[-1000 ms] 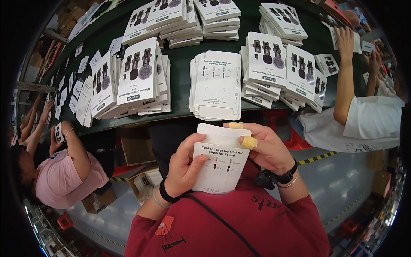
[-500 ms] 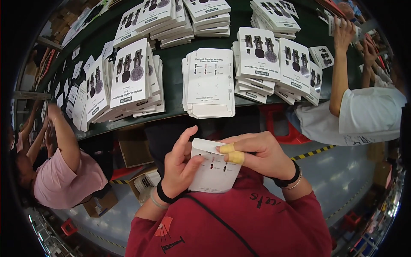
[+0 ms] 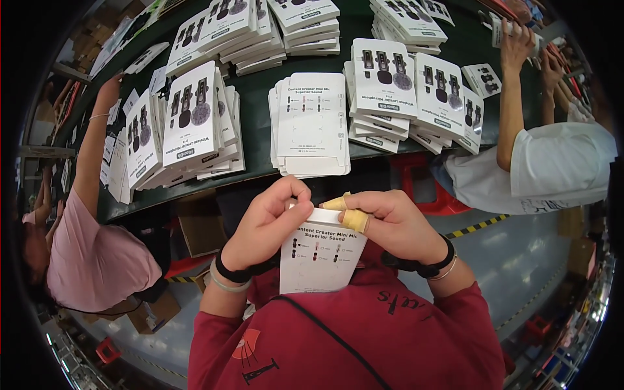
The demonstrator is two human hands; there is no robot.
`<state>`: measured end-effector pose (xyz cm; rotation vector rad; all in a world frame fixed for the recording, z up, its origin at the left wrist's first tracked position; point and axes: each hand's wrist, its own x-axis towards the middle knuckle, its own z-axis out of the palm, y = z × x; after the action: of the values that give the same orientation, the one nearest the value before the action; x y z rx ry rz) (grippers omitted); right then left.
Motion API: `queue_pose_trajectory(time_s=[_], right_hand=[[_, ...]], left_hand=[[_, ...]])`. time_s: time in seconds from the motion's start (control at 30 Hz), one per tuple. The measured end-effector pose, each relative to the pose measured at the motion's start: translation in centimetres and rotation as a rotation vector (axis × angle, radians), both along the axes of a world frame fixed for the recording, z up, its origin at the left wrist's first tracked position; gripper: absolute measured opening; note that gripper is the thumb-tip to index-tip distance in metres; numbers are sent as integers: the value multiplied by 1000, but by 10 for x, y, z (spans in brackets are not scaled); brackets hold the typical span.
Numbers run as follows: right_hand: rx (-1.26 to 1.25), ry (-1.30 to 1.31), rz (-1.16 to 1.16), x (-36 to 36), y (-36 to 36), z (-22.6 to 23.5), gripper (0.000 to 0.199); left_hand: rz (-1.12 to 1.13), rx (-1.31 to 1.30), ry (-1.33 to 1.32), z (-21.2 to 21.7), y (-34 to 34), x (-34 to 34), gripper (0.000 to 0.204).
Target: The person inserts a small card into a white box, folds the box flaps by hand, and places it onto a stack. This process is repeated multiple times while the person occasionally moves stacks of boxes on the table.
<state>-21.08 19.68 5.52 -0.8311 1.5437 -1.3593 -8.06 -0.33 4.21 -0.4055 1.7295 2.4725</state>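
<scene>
A white printed carton point(image 3: 320, 257) stands upright in front of my red shirt, its top end toward the table. My left hand point(image 3: 270, 218) pinches the carton's top left corner between thumb and curled fingers. At the top right, my right hand point(image 3: 387, 221) grips the same end, its thumb and forefinger wrapped in yellow tape. The narrow top flap lies folded across between both thumbs. Just beyond my hands, on the table edge, lies a stack of flat unfolded cartons point(image 3: 311, 133) with their printed backs up.
On the green table point(image 3: 257, 143) stand stacks of filled-looking white boxes at left point(image 3: 190, 117) and right point(image 3: 383, 78), with more stacks behind. A person in pink point(image 3: 104, 253) reaches across at left; another in white point(image 3: 533, 169) works at right. A red stool point(image 3: 432, 188) stands under the table.
My left hand has moved from the carton's side up to its top corner. The raised top flap is now folded down. The person in pink has stretched an arm farther across the table.
</scene>
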Motion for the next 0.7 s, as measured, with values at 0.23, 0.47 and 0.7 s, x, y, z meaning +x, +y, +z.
queue_pose_trajectory(time_s=[0.23, 0.47, 0.7], right_hand=[[-3, 63, 98, 2, 7, -4, 36], [15, 673, 187, 12, 14, 13, 42], [-68, 523, 85, -29, 55, 54, 44]], left_hand=[[221, -370, 317, -38, 16, 19, 11], [321, -321, 377, -35, 28, 13, 14], [307, -268, 330, -15, 29, -7, 16]])
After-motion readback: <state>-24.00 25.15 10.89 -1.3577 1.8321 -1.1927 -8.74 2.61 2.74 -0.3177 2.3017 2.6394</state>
